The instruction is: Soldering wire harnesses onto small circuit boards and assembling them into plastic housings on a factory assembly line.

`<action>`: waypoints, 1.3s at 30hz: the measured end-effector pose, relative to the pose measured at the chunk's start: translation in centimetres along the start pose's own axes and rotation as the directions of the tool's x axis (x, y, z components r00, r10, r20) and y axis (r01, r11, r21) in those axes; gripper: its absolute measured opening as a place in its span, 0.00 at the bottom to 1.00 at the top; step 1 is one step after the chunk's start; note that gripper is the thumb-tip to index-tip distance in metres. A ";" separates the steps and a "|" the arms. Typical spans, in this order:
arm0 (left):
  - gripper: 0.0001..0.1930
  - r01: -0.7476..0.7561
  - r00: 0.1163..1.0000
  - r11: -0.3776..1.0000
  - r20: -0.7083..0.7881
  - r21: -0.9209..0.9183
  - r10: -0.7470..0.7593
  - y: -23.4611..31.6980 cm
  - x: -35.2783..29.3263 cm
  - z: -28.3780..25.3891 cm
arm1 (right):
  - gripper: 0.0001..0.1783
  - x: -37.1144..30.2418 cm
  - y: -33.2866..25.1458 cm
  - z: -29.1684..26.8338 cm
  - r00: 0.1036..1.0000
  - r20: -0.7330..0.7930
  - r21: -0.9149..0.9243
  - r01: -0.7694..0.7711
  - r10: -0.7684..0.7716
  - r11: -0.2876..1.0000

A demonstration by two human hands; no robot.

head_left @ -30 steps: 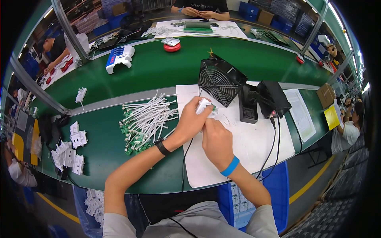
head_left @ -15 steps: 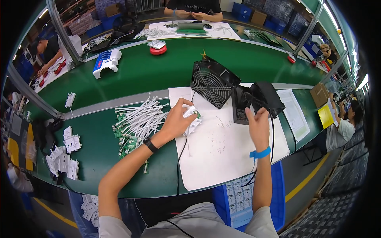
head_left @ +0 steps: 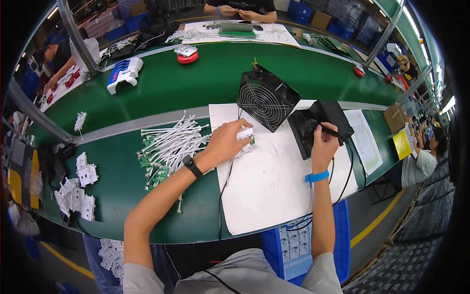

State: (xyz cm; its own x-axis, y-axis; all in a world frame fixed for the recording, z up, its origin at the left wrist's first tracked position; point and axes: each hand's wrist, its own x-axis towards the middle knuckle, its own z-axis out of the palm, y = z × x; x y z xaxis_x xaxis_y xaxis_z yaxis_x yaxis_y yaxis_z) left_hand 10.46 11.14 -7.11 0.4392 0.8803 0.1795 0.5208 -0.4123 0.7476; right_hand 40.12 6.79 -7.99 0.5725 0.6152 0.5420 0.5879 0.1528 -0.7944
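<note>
My left hand (head_left: pixel 228 143) rests on the white paper sheet (head_left: pixel 274 181) and holds a small white plastic part with a green circuit board (head_left: pixel 246 136). My right hand (head_left: pixel 323 145) grips the dark handle of a soldering iron (head_left: pixel 327 129) at the black soldering station (head_left: pixel 320 125). A black watch is on my left wrist, a blue strap on my right wrist. A cable runs from the strap down over the bench edge.
A black fan (head_left: pixel 266 98) stands behind the paper. White cables with green boards (head_left: pixel 169 147) lie in a pile to the left. White plastic parts (head_left: pixel 78 188) lie at far left. Other people work at the far bench (head_left: pixel 235 7) and at the right (head_left: pixel 423 157).
My right hand left the part, moved right to the soldering station and took hold of the iron handle. My left hand stayed on the part.
</note>
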 end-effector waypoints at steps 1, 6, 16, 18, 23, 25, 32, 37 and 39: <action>0.21 -0.001 1.000 1.000 0.001 -0.001 0.001 -0.3 0.3 0.1 | 0.08 0.1 -0.3 0.3 1.000 0.024 0.013 0.005 -0.006 1.000; 0.21 0.000 1.000 1.000 -0.019 -0.002 0.000 -1.2 0.9 0.4 | 0.11 0.6 0.7 1.0 0.994 0.105 -0.024 0.013 -0.010 1.000; 0.21 0.026 0.999 0.999 -0.017 -0.046 -0.027 -0.9 0.8 0.5 | 0.10 2.1 1.6 5.2 0.972 0.056 -0.031 0.231 -0.229 0.972; 0.21 0.064 0.998 0.997 -0.012 -0.045 -0.064 -0.9 0.8 0.5 | 0.10 1.4 2.0 5.6 0.973 0.041 0.019 0.228 -0.229 0.973; 0.22 0.034 0.998 0.998 -0.049 -0.062 -0.037 -1.7 0.6 1.1 | 0.10 1.2 2.3 5.5 0.976 0.018 0.105 0.215 -0.218 0.971; 0.22 0.012 0.998 0.998 -0.063 -0.057 -0.016 -1.7 0.6 1.3 | 0.11 1.3 2.4 5.4 0.979 -0.007 0.112 0.203 -0.203 0.973; 0.21 0.027 0.999 0.999 -0.035 0.036 -0.026 -0.9 0.8 0.0 | 0.09 1.7 1.1 3.1 0.947 -0.176 0.150 0.296 -0.269 0.943; 0.24 -0.121 0.982 0.971 -0.118 0.208 0.148 -2.0 0.3 -0.1 | 0.07 -0.7 -3.3 0.0 0.928 -0.227 0.353 0.360 -0.294 0.863; 0.31 -0.230 0.942 0.934 -0.180 0.273 0.284 -1.7 -0.5 0.5 | 0.08 -2.3 -3.8 -0.4 0.943 -0.105 0.412 0.330 -0.316 0.849</action>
State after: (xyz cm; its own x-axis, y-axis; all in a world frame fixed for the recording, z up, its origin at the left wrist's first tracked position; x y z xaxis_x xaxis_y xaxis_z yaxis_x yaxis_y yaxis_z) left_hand 9.69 11.28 -8.81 0.4294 0.7543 0.4967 0.5853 -0.6513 0.4830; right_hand 36.81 4.52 -6.08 0.4138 0.4508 0.7909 0.4533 0.6514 -0.6085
